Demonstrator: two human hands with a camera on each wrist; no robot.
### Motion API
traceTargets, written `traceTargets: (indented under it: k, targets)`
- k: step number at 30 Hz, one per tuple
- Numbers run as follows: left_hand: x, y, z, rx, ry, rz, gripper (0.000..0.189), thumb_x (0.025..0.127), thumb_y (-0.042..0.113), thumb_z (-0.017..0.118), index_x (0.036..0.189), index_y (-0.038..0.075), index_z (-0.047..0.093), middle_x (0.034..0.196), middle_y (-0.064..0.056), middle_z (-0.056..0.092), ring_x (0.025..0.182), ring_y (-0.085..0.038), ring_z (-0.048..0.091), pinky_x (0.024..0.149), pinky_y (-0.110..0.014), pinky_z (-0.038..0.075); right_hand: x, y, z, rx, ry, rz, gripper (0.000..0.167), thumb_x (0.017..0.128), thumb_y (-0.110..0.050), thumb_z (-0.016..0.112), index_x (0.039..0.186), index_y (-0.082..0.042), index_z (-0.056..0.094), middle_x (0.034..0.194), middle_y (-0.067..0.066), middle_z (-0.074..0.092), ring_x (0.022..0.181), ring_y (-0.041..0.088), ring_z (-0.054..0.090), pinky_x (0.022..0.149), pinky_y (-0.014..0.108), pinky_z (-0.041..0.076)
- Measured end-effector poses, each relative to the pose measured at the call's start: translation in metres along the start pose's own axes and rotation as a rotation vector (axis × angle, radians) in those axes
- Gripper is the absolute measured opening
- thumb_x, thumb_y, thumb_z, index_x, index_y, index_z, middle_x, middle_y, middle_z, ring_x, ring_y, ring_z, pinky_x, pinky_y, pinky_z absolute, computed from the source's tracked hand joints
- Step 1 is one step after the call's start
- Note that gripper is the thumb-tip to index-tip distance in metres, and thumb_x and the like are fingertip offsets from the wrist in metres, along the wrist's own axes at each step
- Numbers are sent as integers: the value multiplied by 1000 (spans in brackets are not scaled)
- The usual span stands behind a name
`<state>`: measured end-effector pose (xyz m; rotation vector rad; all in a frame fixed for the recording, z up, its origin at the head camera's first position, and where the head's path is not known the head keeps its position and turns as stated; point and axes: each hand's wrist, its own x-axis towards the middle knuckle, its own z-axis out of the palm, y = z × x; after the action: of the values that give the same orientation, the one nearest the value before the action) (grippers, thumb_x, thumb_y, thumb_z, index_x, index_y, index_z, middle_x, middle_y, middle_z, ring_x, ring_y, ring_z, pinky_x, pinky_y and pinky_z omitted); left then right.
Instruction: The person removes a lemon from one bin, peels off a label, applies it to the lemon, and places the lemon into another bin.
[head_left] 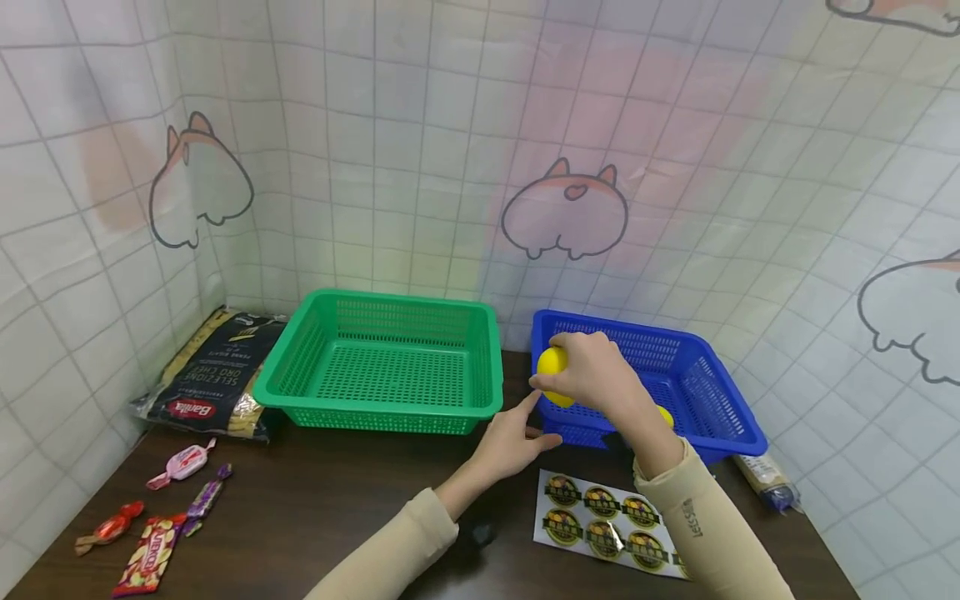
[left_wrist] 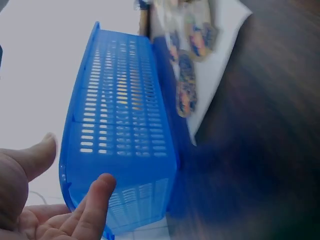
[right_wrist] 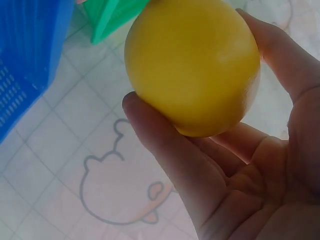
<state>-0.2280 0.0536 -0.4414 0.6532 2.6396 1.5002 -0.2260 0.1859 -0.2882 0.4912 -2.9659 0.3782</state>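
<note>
1 checked curtain (head_left: 420, 125) stands round the dark table (head_left: 337, 517). On it, the green basket (head_left: 382, 421) sits left of the blue basket (head_left: 705, 379). A pasta bag (head_left: 217, 371) lies beside the green one. Nearer the front is a sticker sheet (head_left: 600, 517), partly behind the right sleeve (head_left: 712, 525); a smaller bag (head_left: 768, 483) lies at the blue basket's right. The left hand (head_left: 510, 442), fingers spread, is at that basket's near left corner; contact I cannot tell. The right hand (head_left: 596, 371) grips 1 yellow ball (head_left: 553, 360) over its left side; another ball (head_left: 665, 416) shows behind the right forearm. 4 sweets (head_left: 182, 464) lie front left.
</note>
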Motion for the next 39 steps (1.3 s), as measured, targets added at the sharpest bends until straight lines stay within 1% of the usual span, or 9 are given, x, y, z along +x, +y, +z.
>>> traceTargets:
  k: [1, 3, 6, 10, 17, 23, 29, 36, 39]
  targets:
    - [-4, 0, 0, 13, -1, 11, 81, 91, 37, 71, 157, 12, 30, 134, -15, 65, 99, -23, 75, 72, -26, 61, -3, 0, 2, 12, 1, 0, 50, 81, -41, 78, 114, -4, 69, 85, 8, 70, 62, 16, 57, 57, 25, 48]
    - [-11, 0, -2, 28, -4, 34, 86, 88, 33, 76, 157, 13, 28, 149, -13, 53, 107, -26, 73, 78, -30, 62, -10, 1, 5, 40, 1, -3, 51, 81, -41, 77, 116, -5, 69, 85, 8, 70, 61, 15, 57, 56, 24, 47]
    - [-20, 1, -5, 36, -3, 62, 89, 85, 31, 79, 157, 18, 28, 153, -10, 50, 112, -29, 71, 82, -32, 62, -18, 4, 11, 93, 4, -18, 52, 81, -42, 77, 118, -6, 69, 86, 6, 71, 62, 13, 56, 57, 23, 48]
    - [-29, 1, -11, -26, -13, 91, 91, 80, 33, 84, 155, 22, 33, 147, -7, 56, 113, -28, 70, 84, -30, 61, -29, 9, 23, 198, -7, -42, 51, 81, -44, 78, 117, -9, 70, 86, 3, 72, 64, 10, 57, 58, 23, 49]
    - [-43, -4, -22, -131, -55, 145, 98, 75, 36, 87, 155, 31, 30, 137, -2, 62, 101, -10, 72, 82, -18, 58, -46, 15, 51, 372, -39, -43, 59, 79, -49, 80, 122, -11, 69, 96, 2, 75, 72, 7, 62, 60, 20, 53]
    - [-55, -11, -32, -149, -144, 212, 93, 74, 29, 89, 151, 23, 38, 130, -2, 65, 101, -2, 70, 81, -13, 56, -56, 14, 72, 509, -130, -38, 65, 83, -49, 77, 134, -13, 61, 114, 8, 75, 90, 13, 72, 66, 20, 56]
    - [-63, -18, -35, -55, -204, 240, 93, 73, 38, 88, 150, 19, 39, 130, 1, 65, 103, 1, 66, 83, -12, 55, -63, 15, 95, 584, -200, -46, 65, 86, -47, 74, 139, -14, 55, 120, 10, 73, 104, 21, 73, 72, 22, 58]
    - [-68, -20, -35, 186, -219, 274, 83, 69, 47, 89, 140, 20, 53, 124, 7, 66, 102, -1, 61, 87, -19, 54, -70, 17, 118, 637, -233, -36, 61, 87, -44, 73, 136, -12, 55, 119, 11, 72, 103, 23, 72, 69, 23, 58]
    - [-71, -20, -35, 289, -228, 251, 80, 67, 49, 90, 134, 22, 57, 120, 8, 65, 99, -1, 59, 88, -23, 53, -71, 16, 126, 631, -256, -48, 61, 88, -45, 72, 136, -12, 55, 118, 11, 73, 100, 21, 72, 67, 23, 57]
